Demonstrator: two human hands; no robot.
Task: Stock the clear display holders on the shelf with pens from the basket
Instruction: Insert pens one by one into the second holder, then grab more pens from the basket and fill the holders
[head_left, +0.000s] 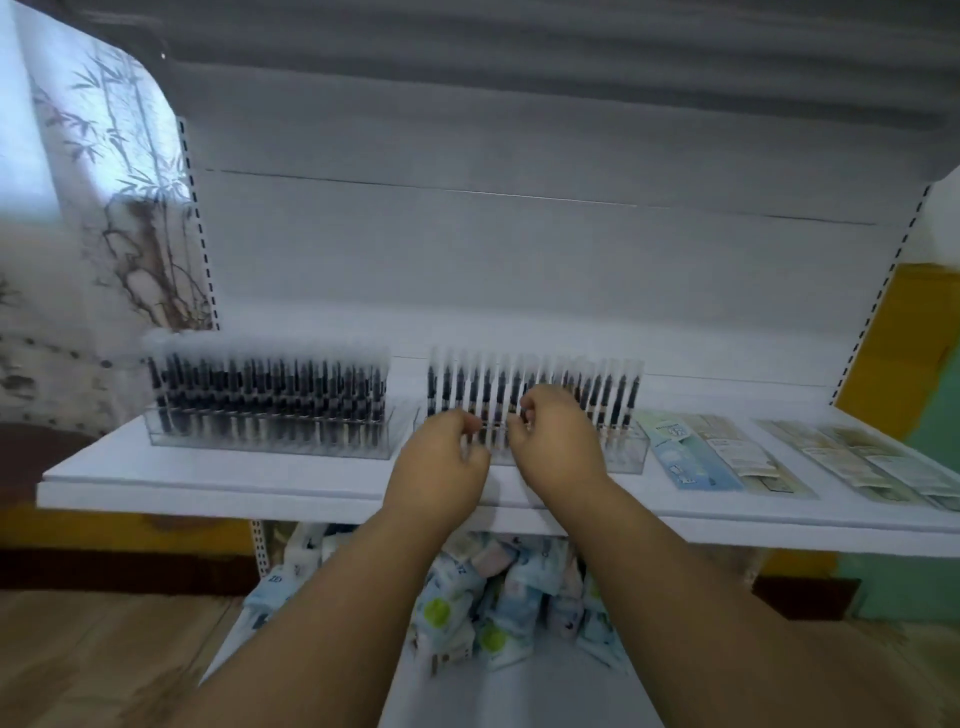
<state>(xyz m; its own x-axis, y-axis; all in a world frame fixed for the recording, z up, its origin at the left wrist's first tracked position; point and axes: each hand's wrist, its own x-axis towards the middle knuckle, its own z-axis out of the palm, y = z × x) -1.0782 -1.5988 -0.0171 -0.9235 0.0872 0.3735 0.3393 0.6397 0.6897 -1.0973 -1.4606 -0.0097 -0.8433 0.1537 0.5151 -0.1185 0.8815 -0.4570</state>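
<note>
- Pens (613, 395) stand upright in a clear display holder (631, 452) at the middle of a white shelf (208, 483), caps up, so each one shows through the front wall.
- Only the back row of this holder looks filled; its front rows appear mostly bare, so stocking here seems partly done.
- Another clear holder (270, 410), to the left and apart from the first, is packed with dark pens in several rows and looks finished.
- Both hands meet at the front of the middle holder, close together but not touching each other.
- Left hand (441, 462) has its fingers curled inward toward the thumb, as if pinching something thin; motion blur hides whether a pen is in it.
- Right hand (556, 441) also has curled fingers, its tips near the pen row; whether it grips a pen I cannot tell.
- Working side by side like this probably lets one hand steady or feed while the other guides a pen into a slot.
- No basket is visible in this view.
- Flat packaged goods (727, 457) lie to the right on the same shelf.
- Below, small blue and white packets (498, 597) sit heaped on a lower shelf, between the forearms.
</note>
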